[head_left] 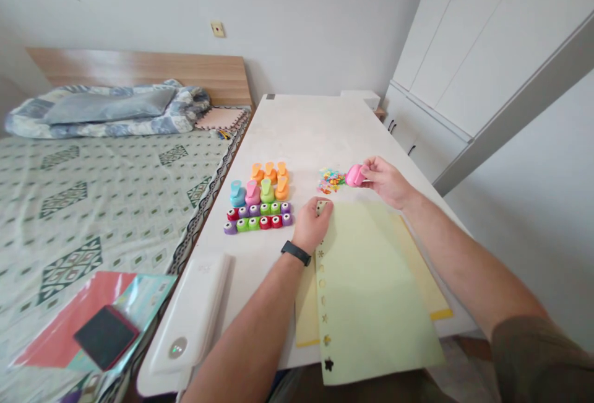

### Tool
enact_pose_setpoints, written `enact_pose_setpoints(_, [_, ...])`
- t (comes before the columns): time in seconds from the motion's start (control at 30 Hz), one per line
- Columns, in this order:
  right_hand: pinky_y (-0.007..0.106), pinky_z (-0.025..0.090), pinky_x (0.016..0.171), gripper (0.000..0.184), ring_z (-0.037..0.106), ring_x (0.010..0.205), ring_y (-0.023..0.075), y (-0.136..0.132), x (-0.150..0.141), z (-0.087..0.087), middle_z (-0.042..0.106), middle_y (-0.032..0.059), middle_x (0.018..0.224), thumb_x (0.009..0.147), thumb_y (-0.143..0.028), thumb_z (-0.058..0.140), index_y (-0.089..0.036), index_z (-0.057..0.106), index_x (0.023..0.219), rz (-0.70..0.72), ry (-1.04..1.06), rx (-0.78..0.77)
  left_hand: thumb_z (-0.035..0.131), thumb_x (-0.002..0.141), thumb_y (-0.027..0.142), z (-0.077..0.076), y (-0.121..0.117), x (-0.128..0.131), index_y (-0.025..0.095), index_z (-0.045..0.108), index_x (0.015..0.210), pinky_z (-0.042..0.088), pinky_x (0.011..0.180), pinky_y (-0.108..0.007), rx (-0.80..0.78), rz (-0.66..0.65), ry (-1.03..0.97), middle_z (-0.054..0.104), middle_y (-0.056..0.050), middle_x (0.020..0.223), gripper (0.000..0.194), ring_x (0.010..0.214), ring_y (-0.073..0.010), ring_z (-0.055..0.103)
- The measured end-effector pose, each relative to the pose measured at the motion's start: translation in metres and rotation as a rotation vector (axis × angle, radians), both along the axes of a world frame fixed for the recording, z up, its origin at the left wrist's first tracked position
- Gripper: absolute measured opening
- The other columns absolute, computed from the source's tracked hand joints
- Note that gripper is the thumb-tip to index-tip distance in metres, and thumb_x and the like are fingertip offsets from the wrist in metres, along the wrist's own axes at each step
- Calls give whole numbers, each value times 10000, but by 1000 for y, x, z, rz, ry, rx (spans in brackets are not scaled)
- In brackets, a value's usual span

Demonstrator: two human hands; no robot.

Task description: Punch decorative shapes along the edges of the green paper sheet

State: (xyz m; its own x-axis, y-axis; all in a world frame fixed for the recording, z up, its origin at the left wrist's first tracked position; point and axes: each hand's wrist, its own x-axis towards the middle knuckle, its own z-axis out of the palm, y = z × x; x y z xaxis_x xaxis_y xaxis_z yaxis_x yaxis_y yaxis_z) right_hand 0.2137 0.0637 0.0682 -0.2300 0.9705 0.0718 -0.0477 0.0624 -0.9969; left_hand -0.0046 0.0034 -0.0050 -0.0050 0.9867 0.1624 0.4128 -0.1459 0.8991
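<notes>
My left hand (pixel 314 223), with a black band on its wrist, pinches the upper left corner of a pale green sheet of paper (pixel 375 291). Down the sheet's left edge runs a column of small punched shapes. My right hand (pixel 385 180) grips a pink craft punch (pixel 355 176) above the table, just beyond the sheet's top edge. Beside the punch lies a pile of colourful paper cut-outs (pixel 330 180). Under the green sheet, a yellow sheet (pixel 307 310) shows at both sides. Rows of craft punches (pixel 267 190) in several colours stand to the left.
A white laminator-like device (pixel 195 310) lies along the table's left edge. The white table (pixel 306 124) reaches back toward the wall. On the bed at left are a dark tablet-like object (pixel 106 336) and coloured paper packs (pixel 78 310). White cabinets (pixel 445 44) stand at right.
</notes>
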Motion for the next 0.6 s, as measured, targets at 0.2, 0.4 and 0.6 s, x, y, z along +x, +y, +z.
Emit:
enact_pose_setpoints(0.2, [396,521,834,373,656,802,187,-18,45,-29,691,16,866,740,-464,778,-232,562,937,-90,52,-42,560,900,470,2,1,0,171,690,1006,438,596,-243,-35,4,-20,718,-38,827,343,683,-152,611])
enact_pose_setpoints(0.4, [360,508,800,322,643,789,182,-16,55,-47,688,15,865,774,-406,782,-226,584,954,-112,95,-22,576,882,507,0,1,1,172,687,995,429,569,-229,-60,-7,-60,695,-24,778,370,632,-135,580])
enact_pose_setpoints(0.6, [324,478,738,322,609,755,173,-15,58,-56,680,6,836,753,-396,811,-225,603,930,-103,89,-47,606,857,516,-2,2,0,175,697,1004,424,545,-228,-74,1,-94,700,-32,783,383,619,-139,580])
